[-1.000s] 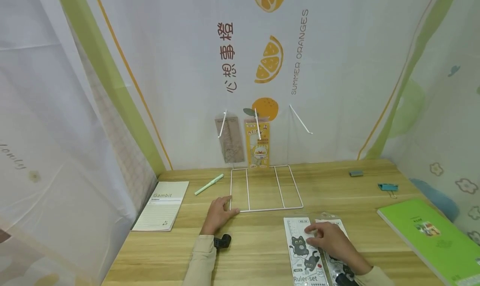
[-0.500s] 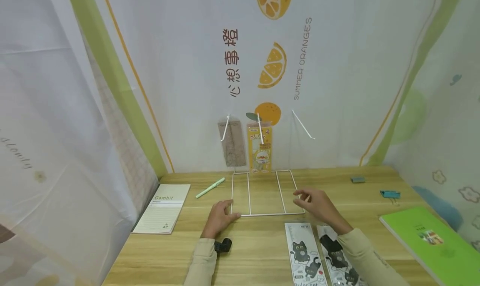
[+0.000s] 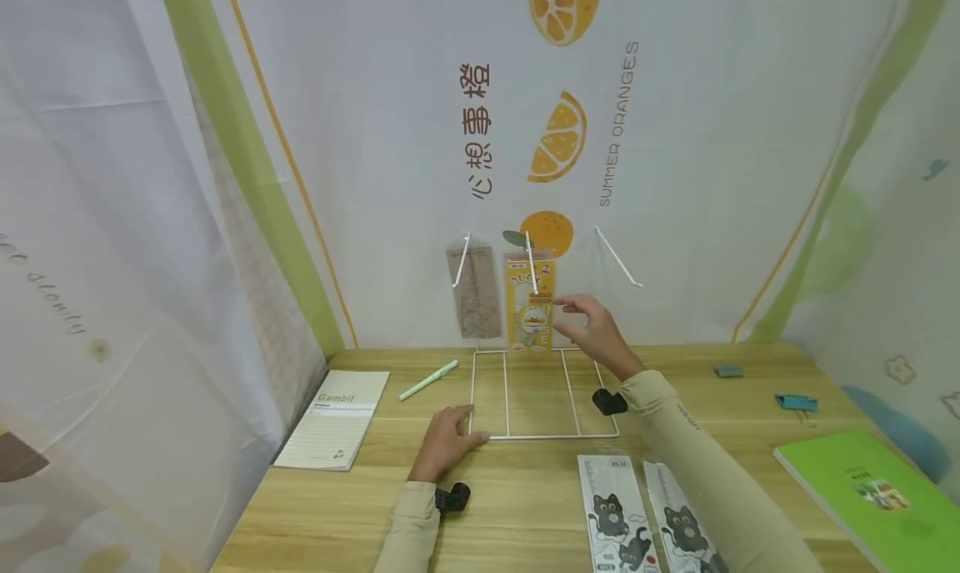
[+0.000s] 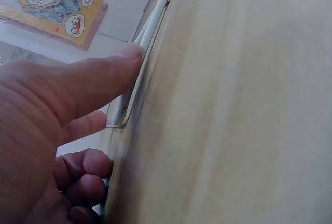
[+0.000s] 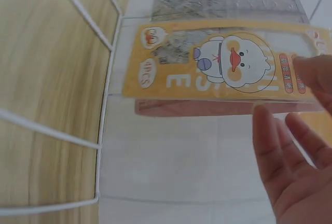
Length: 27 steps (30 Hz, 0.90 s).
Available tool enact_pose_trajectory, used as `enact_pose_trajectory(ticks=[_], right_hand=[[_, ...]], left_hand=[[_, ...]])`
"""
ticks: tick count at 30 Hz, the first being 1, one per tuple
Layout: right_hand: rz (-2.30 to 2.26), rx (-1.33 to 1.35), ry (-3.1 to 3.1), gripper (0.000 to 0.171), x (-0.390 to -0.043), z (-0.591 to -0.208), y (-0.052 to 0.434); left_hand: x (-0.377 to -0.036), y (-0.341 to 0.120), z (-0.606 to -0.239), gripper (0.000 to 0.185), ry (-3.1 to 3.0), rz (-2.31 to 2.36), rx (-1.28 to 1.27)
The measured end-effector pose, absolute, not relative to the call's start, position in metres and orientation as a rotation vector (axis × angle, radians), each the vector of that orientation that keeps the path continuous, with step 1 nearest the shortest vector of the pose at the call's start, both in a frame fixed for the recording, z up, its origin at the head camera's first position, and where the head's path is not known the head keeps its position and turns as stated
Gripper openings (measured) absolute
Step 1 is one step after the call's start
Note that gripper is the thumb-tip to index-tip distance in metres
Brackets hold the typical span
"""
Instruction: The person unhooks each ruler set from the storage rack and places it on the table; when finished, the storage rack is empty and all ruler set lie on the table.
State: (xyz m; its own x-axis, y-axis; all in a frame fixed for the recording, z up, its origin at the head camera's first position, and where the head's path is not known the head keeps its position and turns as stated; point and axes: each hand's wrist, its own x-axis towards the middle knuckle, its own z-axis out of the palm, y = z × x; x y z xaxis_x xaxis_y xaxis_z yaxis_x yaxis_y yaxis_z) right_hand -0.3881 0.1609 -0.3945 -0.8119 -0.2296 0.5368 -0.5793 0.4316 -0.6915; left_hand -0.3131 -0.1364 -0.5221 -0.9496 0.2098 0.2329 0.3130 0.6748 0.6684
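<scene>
At frame centre the middle hook obstructs the yellow packet's upper front, with passing room rightward towards the right hook.

Left hand: low, thumb extended, other fingers curled. Right arm: extended forward; right hand raised higher, thumb and forefinger apart. Forearms sleeved.
</scene>
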Motion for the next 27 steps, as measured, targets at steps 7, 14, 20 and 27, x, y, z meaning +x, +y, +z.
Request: enact_pose_trajectory(ticks=[7, 14, 20, 27], right_hand=[[1.513, 0.666, -2.291, 0.042, -0.404, -0.388, 0.153], [1.390, 0.695, -2.281, 0.041, -0.411, -0.380, 0.146], [1.317, 0.686, -2.335, 0.040, -0.414, -0.379, 0.146], [1.343, 0.715, -2.257, 0.036, -0.413, -0.381, 0.144]], left_hand=[[-0.313, -0.137, -0.524, 0.062, -2.758, -1.113, -0.437], [-0.313, -0.136, -0.523, 0.062, -2.753, -1.141, -0.420], [-0.313, -0.135, -0.522, 0.062, -2.759, -1.117, -0.441], [-0.313, -0.135, -0.524, 0.061, -2.744, -1.096, -0.444]])
